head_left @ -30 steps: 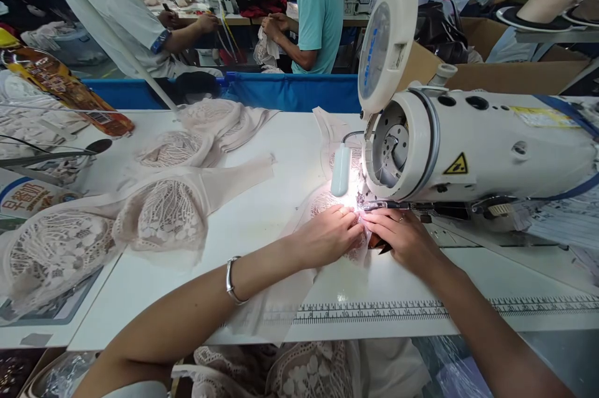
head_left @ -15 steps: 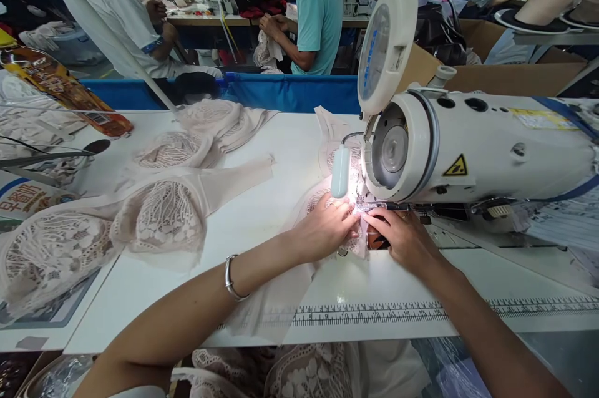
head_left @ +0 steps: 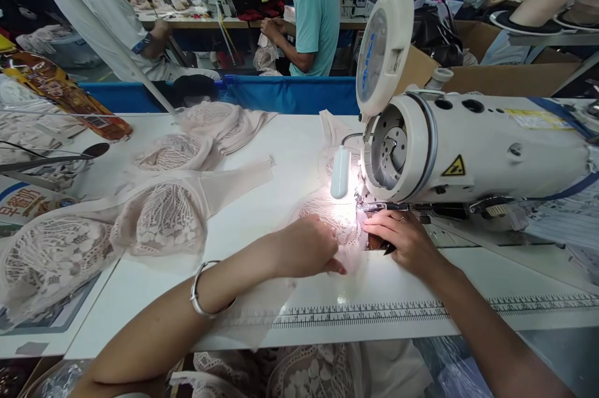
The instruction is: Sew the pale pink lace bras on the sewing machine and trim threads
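Observation:
Under the needle of a white sewing machine (head_left: pixel 482 142) lies a pale pink lace bra (head_left: pixel 330 208), lit by a small lamp (head_left: pixel 340 172). My left hand (head_left: pixel 309 248) is closed at the near-left edge of its lace cup, fingers curled under and thumb pointing toward me. Its fingertips are partly hidden. Close to the needle, my right hand (head_left: pixel 402 236) rests its fingertips by the fabric's right edge. A small dark pointed thing (head_left: pixel 389 249) pokes out below those fingers; its kind cannot be made out.
More lace bras (head_left: pixel 161 214) lie to the left, near a tilted bottle (head_left: pixel 65 95). A printed ruler (head_left: pixel 355 315) runs along the table's front edge. Lace pieces (head_left: pixel 309 373) lie below that edge. Co-workers sit beyond a blue cloth barrier (head_left: pixel 294 92).
My left hand has moved left and toward me from the needle, its fingers now curled. More of the lace cup shows. The dark pointed thing has come into view under my right hand.

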Action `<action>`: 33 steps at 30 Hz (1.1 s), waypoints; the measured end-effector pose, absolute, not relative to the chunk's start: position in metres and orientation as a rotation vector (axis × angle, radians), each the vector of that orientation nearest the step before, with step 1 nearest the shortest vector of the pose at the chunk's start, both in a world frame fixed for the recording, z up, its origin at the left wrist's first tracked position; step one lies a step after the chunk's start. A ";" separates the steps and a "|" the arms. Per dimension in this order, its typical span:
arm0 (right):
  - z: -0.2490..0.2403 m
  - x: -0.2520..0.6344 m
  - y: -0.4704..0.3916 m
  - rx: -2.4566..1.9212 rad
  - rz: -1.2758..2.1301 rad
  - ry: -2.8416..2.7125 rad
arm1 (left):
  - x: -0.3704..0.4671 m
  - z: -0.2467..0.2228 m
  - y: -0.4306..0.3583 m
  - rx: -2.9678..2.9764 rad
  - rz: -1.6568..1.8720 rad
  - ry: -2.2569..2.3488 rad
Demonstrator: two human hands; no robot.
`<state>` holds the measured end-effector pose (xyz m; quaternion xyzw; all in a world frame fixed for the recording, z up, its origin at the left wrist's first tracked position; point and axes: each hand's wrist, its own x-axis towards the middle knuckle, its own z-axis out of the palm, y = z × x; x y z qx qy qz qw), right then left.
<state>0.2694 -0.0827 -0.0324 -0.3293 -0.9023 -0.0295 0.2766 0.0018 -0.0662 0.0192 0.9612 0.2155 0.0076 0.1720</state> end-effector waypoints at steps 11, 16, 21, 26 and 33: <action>-0.033 0.268 -0.083 -0.824 -0.038 -2.375 | 0.026 -0.008 -0.048 3.120 0.369 0.405; -0.027 0.266 -0.085 -0.801 -0.046 -2.374 | 0.025 -0.014 -0.046 3.120 0.383 0.519; -0.028 0.270 -0.086 -0.881 -0.033 -2.407 | 0.027 -0.016 -0.045 3.143 0.432 0.576; -0.033 0.270 -0.080 -0.917 -0.101 -2.422 | 0.030 -0.020 -0.044 3.136 0.427 0.638; -0.047 0.287 -0.082 -0.775 0.000 -2.392 | 0.027 -0.008 -0.046 3.168 0.345 0.583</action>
